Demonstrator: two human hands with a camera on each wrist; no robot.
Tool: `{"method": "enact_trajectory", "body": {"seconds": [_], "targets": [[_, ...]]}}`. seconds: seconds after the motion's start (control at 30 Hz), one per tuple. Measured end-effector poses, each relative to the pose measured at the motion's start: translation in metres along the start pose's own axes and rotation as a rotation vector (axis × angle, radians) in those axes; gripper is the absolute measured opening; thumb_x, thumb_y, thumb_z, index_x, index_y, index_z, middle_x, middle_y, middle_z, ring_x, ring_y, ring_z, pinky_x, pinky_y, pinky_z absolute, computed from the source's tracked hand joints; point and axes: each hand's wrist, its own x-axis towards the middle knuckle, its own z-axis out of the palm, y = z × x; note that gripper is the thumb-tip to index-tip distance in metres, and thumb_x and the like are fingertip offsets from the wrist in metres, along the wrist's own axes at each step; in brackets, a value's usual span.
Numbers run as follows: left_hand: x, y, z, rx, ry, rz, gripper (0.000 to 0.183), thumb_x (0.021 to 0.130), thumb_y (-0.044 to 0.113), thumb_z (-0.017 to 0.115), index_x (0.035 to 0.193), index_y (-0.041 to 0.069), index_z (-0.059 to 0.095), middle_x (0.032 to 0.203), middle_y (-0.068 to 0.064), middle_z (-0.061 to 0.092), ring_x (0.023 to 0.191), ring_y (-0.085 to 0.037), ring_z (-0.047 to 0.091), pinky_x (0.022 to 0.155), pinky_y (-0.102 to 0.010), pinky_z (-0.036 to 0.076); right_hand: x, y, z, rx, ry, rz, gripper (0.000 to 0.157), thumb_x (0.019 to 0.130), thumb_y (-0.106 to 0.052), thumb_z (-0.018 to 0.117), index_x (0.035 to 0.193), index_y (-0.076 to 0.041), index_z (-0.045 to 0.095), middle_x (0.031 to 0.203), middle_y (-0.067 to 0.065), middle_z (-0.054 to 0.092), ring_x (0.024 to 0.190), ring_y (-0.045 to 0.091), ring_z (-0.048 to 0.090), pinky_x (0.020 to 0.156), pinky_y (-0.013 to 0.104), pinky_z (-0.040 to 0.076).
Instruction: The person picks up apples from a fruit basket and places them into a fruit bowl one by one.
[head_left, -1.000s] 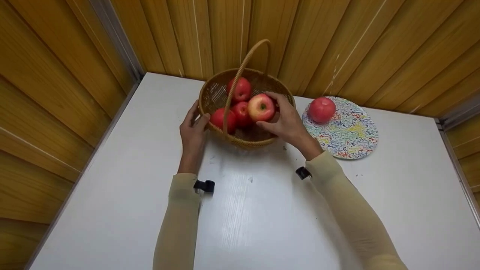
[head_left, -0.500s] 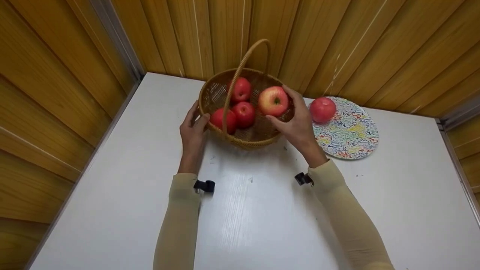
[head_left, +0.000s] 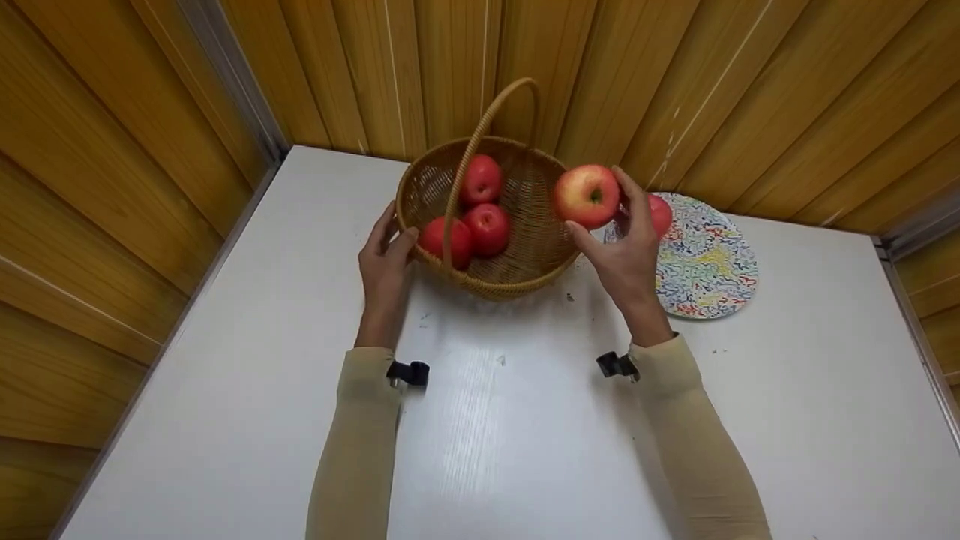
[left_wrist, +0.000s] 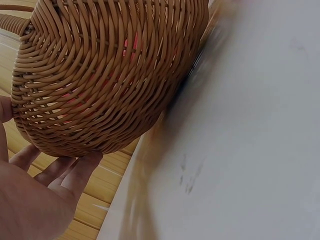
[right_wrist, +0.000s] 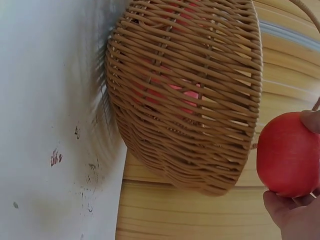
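A wicker basket with an arched handle stands near the back wall, holding three red apples, among them the front apple. My left hand grips its left side, thumb at the rim; in the left wrist view the fingers lie against the weave. Between thumb and fingers, my right hand holds a red-and-yellow apple just over the right rim. The right wrist view shows this apple off the table, beside the basket wall. Behind that hand, another apple is partly hidden on a round patterned plate.
The white table ends at a wood-panelled wall close behind the basket and plate. A second panelled wall borders the left side. The basket handle rises above the rim.
My right hand has lifted the apple from inside the basket and carried it right, past the rim toward the plate. The left hand and basket have stayed nearly still.
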Motion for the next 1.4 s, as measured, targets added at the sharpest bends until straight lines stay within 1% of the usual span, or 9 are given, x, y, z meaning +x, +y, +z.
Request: {"method": "enact_trajectory", "body": {"seconds": [0.13,0.27,0.5,0.63,0.8,1.0,1.17,1.4], "targets": [[0.0,-0.001,0.0,-0.002,0.0,-0.004,0.053,0.105,0.023,0.065,0.157,0.025,0.054,0.151,-0.004,0.058,0.132,-0.022,0.061,0.104,-0.044,0.055,-0.003,0.004,-0.01,0.032,0.053,0.03,0.078,0.086,-0.005,0.089,0.153,0.002,0.049,0.148,0.011,0.055,0.132,0.024,0.057,0.111,0.039,0.05],[0.0,-0.001,0.0,-0.007,0.006,-0.001,0.054,0.104,0.025,0.066,0.157,0.024,0.055,0.151,-0.006,0.058,0.136,-0.025,0.059,0.104,-0.043,0.055,-0.005,0.011,-0.021,0.029,0.113,0.048,0.079,0.087,-0.007,0.089,0.154,0.001,0.048,0.148,0.007,0.056,0.132,0.023,0.056,0.11,0.04,0.05],[0.0,0.001,0.0,-0.01,0.005,-0.02,0.055,0.104,0.027,0.067,0.157,0.024,0.054,0.153,-0.006,0.057,0.136,-0.025,0.058,0.104,-0.042,0.055,-0.008,0.021,-0.04,0.018,0.192,0.174,0.083,0.085,-0.011,0.09,0.156,-0.003,0.047,0.15,0.005,0.055,0.137,0.019,0.051,0.112,0.035,0.047],[0.001,-0.001,0.0,-0.004,0.004,-0.009,0.055,0.104,0.027,0.067,0.157,0.025,0.054,0.153,-0.006,0.057,0.136,-0.026,0.058,0.103,-0.043,0.056,-0.009,0.027,-0.048,-0.029,0.205,0.237,0.088,0.086,-0.016,0.091,0.159,-0.006,0.043,0.155,0.004,0.052,0.141,0.017,0.048,0.115,0.033,0.044],[0.001,-0.002,-0.001,-0.003,-0.004,-0.006,0.053,0.105,0.024,0.064,0.158,0.026,0.054,0.151,-0.007,0.057,0.13,-0.024,0.062,0.103,-0.045,0.056,-0.009,0.033,-0.057,-0.096,0.207,0.276,0.089,0.089,-0.023,0.089,0.162,-0.009,0.04,0.158,0.003,0.049,0.144,0.015,0.046,0.116,0.031,0.042],[0.001,-0.002,-0.001,-0.011,-0.001,-0.012,0.053,0.105,0.022,0.064,0.157,0.026,0.055,0.149,-0.004,0.058,0.132,-0.025,0.06,0.104,-0.045,0.055,-0.01,0.041,-0.07,-0.097,0.236,0.315,0.088,0.09,-0.024,0.088,0.162,-0.008,0.04,0.158,0.004,0.049,0.144,0.016,0.045,0.116,0.03,0.042],[0.0,-0.002,0.0,-0.021,0.0,-0.028,0.053,0.104,0.025,0.066,0.156,0.029,0.056,0.148,-0.002,0.059,0.132,-0.025,0.06,0.105,-0.047,0.054,-0.009,0.049,-0.084,-0.103,0.272,0.366,0.089,0.091,-0.022,0.088,0.163,-0.009,0.038,0.16,0.004,0.046,0.146,0.016,0.043,0.117,0.029,0.04],[0.002,-0.004,-0.001,0.02,-0.01,0.007,0.052,0.106,0.024,0.064,0.157,0.026,0.055,0.152,-0.004,0.057,0.136,-0.024,0.057,0.107,-0.045,0.053,-0.008,0.057,-0.097,-0.091,0.321,0.422,0.088,0.091,-0.02,0.087,0.163,-0.011,0.037,0.16,0.004,0.045,0.145,0.017,0.042,0.117,0.029,0.04]]}}
